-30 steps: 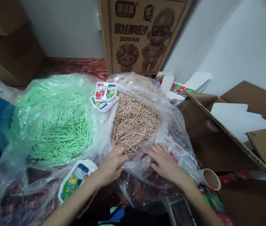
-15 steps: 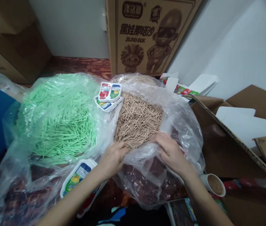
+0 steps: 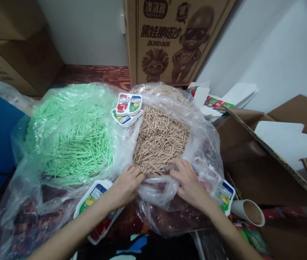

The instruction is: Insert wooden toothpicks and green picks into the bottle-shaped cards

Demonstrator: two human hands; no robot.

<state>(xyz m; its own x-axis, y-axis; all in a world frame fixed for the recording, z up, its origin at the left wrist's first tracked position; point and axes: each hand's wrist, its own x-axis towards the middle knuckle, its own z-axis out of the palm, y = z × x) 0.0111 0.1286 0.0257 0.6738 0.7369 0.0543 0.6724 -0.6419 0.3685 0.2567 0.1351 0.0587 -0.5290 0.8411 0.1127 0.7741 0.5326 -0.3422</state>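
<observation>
A clear plastic bag (image 3: 204, 144) full of tan sticks (image 3: 160, 142) lies in front of me. My left hand (image 3: 126, 186) grips the bag's near rim on the left. My right hand (image 3: 187, 184) presses the same rim on the right, fingers curled over the plastic. To the left lies a second clear bag holding green sticks (image 3: 72, 144). Printed white lids (image 3: 127, 108) rest between the two bags at the back. One more printed lid (image 3: 95, 196) sits under my left forearm.
A large brown "BLIND BOX" carton (image 3: 175, 36) stands against the wall behind. An open cardboard box (image 3: 267, 155) fills the right side. A paper cup (image 3: 249, 213) lies near my right wrist. More cartons (image 3: 15, 47) stand at far left.
My right hand has moved back down to the bag's near rim after reaching up into the sticks. The rim is folded lower. The left hand stays on the rim.
</observation>
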